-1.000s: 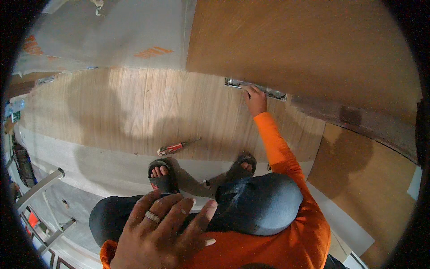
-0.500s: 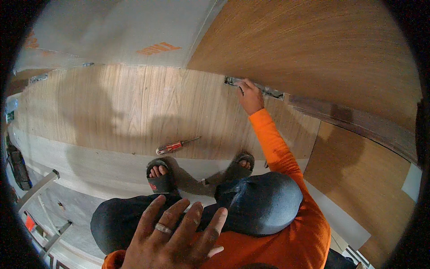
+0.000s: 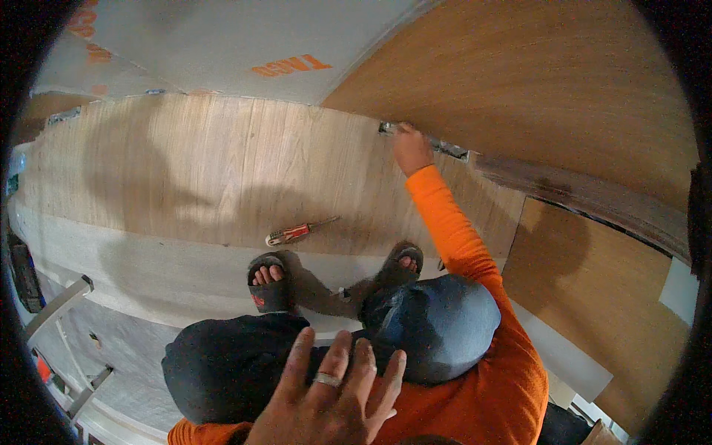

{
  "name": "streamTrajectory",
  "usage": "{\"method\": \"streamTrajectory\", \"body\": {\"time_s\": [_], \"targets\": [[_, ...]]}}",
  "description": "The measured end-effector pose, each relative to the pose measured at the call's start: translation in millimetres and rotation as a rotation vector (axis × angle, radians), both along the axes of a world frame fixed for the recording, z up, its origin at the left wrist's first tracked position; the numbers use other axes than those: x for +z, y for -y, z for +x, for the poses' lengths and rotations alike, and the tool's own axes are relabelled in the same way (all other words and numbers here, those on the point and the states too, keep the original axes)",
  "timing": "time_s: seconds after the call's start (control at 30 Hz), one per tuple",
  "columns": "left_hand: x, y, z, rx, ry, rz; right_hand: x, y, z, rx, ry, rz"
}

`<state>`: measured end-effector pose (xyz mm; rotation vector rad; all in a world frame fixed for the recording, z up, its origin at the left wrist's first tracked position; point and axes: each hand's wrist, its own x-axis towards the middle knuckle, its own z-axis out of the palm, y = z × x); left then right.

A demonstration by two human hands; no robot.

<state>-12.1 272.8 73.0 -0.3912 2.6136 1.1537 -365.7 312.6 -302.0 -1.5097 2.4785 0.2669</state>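
At a long narrow recess along the foot of the brown wood panel, my right hand has its fingers bent and closed over something I cannot make out; the fingertips and the left part of the opening are partly hidden. My left hand hangs near my lap with fingers spread and nothing in it, a ring on one finger. A red-and-white handled screwdriver lies on the pale wood-grain board, just ahead of my sandalled feet.
A grey sheet with orange print meets the brown panel beyond the board. A tan board lies at the right. Metal bars stand at the lower left, near a dark object at the edge.
The view has shifted slightly. My left hand has moved a little right, fingers still spread. My right hand stays at the recess, its fingers now more bunched over the left part.
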Motion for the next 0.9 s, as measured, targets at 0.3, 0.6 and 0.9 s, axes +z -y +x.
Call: {"method": "streamTrajectory", "body": {"time_s": [0.3, 0.6, 0.9], "targets": [[-18.3, -10.9, 42.9, -0.065, -0.186, -0.053, -18.7, -36.2, -52.3, -0.199, 0.123, -0.265], [-28.2, 32.6, 40.1, -0.060, -0.255, 0.040, 8.4, -48.9, -35.6, -0.155, -0.057, -0.267], [-7.2, 32.8, 53.4, 0.166, -0.057, 0.080, -33.5, -48.7, -45.6, -0.315, 0.378, -0.581]]}}
